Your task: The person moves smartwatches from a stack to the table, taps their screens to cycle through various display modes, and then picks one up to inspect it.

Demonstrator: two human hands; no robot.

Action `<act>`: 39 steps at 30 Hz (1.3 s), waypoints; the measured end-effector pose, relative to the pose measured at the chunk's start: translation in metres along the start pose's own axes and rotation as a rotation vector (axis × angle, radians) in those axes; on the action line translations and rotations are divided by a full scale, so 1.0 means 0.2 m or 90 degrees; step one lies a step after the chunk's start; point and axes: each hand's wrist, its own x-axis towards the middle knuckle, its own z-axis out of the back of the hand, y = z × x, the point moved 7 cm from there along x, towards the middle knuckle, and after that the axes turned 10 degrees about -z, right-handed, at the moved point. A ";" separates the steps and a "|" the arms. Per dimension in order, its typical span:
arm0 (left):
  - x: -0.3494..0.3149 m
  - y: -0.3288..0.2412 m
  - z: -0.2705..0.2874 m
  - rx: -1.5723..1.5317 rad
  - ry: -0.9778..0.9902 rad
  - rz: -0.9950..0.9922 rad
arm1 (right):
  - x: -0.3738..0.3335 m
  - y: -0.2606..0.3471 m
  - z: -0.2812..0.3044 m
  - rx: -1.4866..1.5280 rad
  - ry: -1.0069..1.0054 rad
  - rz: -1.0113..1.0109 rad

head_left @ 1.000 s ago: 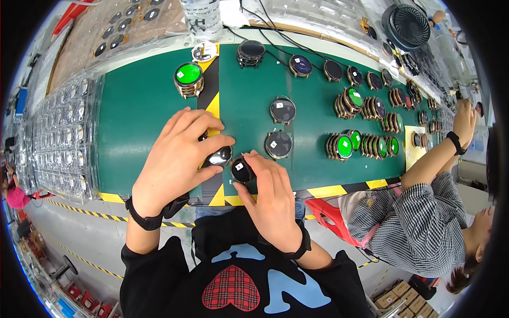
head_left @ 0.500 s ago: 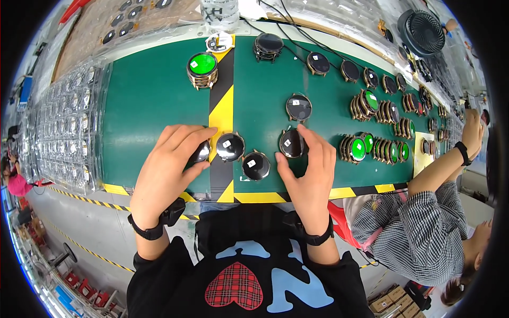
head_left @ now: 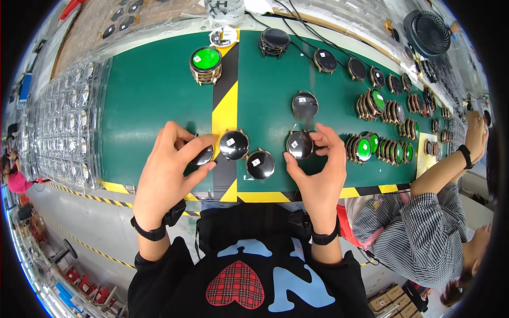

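Observation:
My left hand [head_left: 172, 164] is closed around the edge of a round dark-faced watch body [head_left: 204, 155], left of the striped tape; the fingers partly cover it. My right hand [head_left: 321, 164] has its thumb at the lower left and curled fingertips at the right side of another round watch body [head_left: 300, 144], which bears a small white label. Two more labelled dark watch bodies, a left one [head_left: 234, 144] and a lower one [head_left: 260, 165], lie face up between my hands. Beyond my right hand rests a further watch body [head_left: 305, 105].
A watch stack with a green top [head_left: 205, 58] and a white round part [head_left: 223, 37] stand toward the back. Rows of watches [head_left: 392, 112] fill the right side. Clear plastic trays [head_left: 66, 124] lie left. A fan [head_left: 427, 33] and a co-worker's arm [head_left: 448, 164] are at right.
The view has shifted slightly. My right hand's fingers have curled in at the right side of its watch body. The left hand remains on its watch body, with the index finger lower.

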 end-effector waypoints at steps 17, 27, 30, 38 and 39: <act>-0.04 0.01 -0.04 0.096 -0.003 -0.017 | 0.12 0.08 0.03 -0.050 -0.022 0.005; 0.02 -0.03 0.02 0.210 -0.037 0.017 | 0.29 0.03 -0.07 -0.089 0.028 -0.032; 0.07 -0.14 0.01 0.213 -0.058 -0.082 | 0.28 0.03 -0.08 -0.080 0.025 -0.015; 0.14 -0.17 -0.09 0.164 0.018 -0.157 | 0.23 0.06 -0.04 -0.074 0.002 0.013; 0.15 -0.17 -0.09 0.163 0.018 -0.158 | 0.20 0.08 -0.02 -0.077 -0.020 0.031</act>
